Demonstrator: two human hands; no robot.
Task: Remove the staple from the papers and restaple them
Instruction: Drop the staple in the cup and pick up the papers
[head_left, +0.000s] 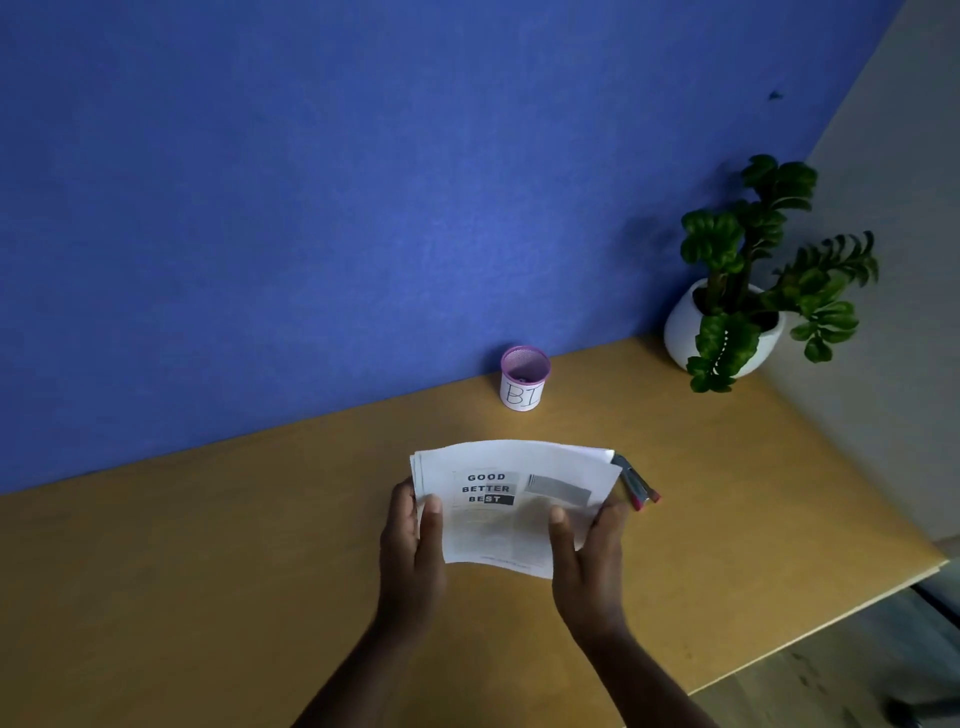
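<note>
The left hand (413, 545) and right hand (589, 551) each pinch a side of the papers (514, 499), held between them over the desk (208, 571). A stapler (636, 486) lies just right.

Stack of white papers (511, 499), top sheet printed "GOOD BETTER BEST", bowed upward at frame center, lifted off the surface. Stapler (635, 483), grey with pink tips, lies at the stack's 3 o'clock, partly hidden under its corner.
</note>
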